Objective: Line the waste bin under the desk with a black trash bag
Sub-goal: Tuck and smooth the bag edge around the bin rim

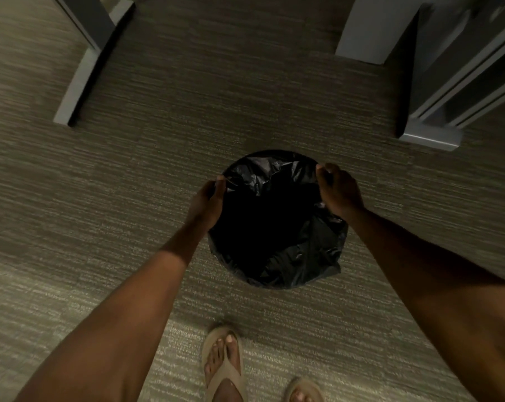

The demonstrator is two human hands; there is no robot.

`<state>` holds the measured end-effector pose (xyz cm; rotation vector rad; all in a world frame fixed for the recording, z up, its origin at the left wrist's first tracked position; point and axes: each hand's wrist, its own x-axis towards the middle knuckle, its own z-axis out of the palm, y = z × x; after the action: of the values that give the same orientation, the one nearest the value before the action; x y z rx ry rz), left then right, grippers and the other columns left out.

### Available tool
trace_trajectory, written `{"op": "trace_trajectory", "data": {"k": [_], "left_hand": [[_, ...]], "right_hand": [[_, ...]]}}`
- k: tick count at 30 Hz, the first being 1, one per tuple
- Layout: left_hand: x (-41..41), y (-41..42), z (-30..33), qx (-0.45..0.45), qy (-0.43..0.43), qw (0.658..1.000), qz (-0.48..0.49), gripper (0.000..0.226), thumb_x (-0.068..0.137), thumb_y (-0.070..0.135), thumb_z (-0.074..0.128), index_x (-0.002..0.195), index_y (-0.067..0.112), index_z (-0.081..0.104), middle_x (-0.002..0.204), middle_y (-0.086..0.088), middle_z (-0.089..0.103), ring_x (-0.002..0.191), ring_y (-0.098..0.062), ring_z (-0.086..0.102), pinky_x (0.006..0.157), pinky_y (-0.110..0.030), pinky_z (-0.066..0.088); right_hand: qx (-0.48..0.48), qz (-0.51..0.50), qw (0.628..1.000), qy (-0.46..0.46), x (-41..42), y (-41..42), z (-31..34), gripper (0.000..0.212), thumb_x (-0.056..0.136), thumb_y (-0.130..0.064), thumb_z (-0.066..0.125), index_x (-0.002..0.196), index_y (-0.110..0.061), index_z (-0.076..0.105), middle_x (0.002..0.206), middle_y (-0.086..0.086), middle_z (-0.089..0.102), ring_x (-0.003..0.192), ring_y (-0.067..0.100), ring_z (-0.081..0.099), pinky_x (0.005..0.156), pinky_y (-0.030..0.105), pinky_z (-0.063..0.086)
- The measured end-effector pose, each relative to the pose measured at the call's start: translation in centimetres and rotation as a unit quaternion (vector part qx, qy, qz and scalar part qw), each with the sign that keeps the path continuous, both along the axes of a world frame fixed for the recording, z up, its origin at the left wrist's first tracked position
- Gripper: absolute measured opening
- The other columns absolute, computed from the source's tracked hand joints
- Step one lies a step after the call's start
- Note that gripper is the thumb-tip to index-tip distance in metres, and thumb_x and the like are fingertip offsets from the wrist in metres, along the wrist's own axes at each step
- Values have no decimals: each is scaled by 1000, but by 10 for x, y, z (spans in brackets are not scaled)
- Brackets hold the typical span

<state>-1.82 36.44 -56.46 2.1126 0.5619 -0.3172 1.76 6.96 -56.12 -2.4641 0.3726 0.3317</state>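
Note:
A round waste bin (271,153) stands on the carpet in the middle of the view, seen from above. A black trash bag (300,256) lies inside it, its crinkled edge folded over the near and right rim. My left hand (206,203) pinches the bag's edge at the bin's left rim. My right hand (336,188) grips the bag's edge at the far right rim. The bin's own wall is almost wholly hidden by the bag.
Grey desk legs stand on the carpet: one long foot (80,79) at the upper left, a wider panel and foot (431,137) at the upper right. My sandalled feet (223,364) are just below the bin. Carpet surrounds the bin.

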Motion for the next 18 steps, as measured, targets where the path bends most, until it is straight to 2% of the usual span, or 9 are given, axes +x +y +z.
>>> {"op": "trace_trajectory", "data": {"k": [2, 4, 5, 7, 9, 11, 14, 16, 18], "left_hand": [[-8, -3, 1, -42, -50, 993, 97, 50, 108, 47, 43, 137, 10, 61, 134, -19, 67, 123, -36, 64, 91, -36, 50], [-21, -7, 3, -66, -87, 975, 196, 49, 108, 44, 44, 136, 8, 61, 131, -18, 69, 120, -34, 66, 89, -33, 49], [-30, -10, 4, -68, -100, 971, 208, 49, 109, 43, 43, 131, 5, 63, 126, -18, 71, 116, -34, 67, 87, -33, 50], [-49, -17, 4, -78, -110, 976, 173, 49, 109, 44, 41, 125, 6, 67, 119, -14, 74, 110, -33, 70, 85, -34, 53], [-61, -22, 3, -90, -101, 984, 114, 47, 108, 47, 39, 131, 15, 65, 126, -6, 72, 112, -23, 69, 89, -32, 54], [-65, -23, 1, -88, -97, 988, 87, 48, 108, 52, 37, 139, 22, 59, 130, 4, 68, 106, -6, 64, 85, -19, 51], [-65, -21, 3, -90, -90, 988, 87, 49, 108, 53, 34, 144, 25, 54, 124, 17, 61, 92, 23, 56, 74, 1, 41], [-69, -21, 3, -85, -90, 990, 70, 48, 108, 53, 33, 145, 27, 49, 119, 26, 60, 92, 29, 55, 75, 0, 43], [-72, -24, 3, -76, -97, 990, 62, 46, 108, 53, 33, 146, 30, 45, 113, 32, 59, 93, 29, 56, 78, -7, 44]], "right_hand": [[5, -69, 994, -86, -20, 4, 8, 63, 106, -52, 39, 153, -10, 43, 150, 24, 51, 133, 42, 54, 102, 44, 47], [1, -134, 979, -151, -46, 9, 14, 63, 106, -47, 43, 153, -6, 43, 151, 26, 50, 132, 43, 55, 100, 47, 49], [8, -158, 975, -158, -60, 12, 14, 60, 107, -44, 43, 152, -3, 45, 149, 27, 52, 130, 44, 56, 99, 47, 50], [37, -174, 975, -134, -82, 16, 8, 55, 109, -40, 41, 147, -2, 49, 142, 27, 57, 125, 45, 59, 95, 45, 49], [90, -174, 975, -104, -97, 20, 1, 50, 111, -38, 34, 144, -4, 49, 136, 25, 62, 120, 46, 61, 90, 41, 47], [135, -192, 967, -102, -104, 22, -4, 50, 111, -38, 29, 149, -10, 43, 136, 24, 62, 121, 47, 61, 88, 37, 46], [181, -211, 954, -110, -107, 17, -9, 55, 111, -44, 23, 162, -24, 24, 144, 23, 59, 127, 43, 60, 91, 37, 48], [213, -215, 947, -111, -112, 13, -12, 57, 110, -48, 21, 163, -29, 20, 149, 19, 55, 131, 37, 58, 94, 36, 48], [253, -223, 933, -122, -119, 9, -17, 58, 109, -51, 20, 163, -30, 21, 152, 8, 52, 135, 26, 53, 101, 36, 49]]}}
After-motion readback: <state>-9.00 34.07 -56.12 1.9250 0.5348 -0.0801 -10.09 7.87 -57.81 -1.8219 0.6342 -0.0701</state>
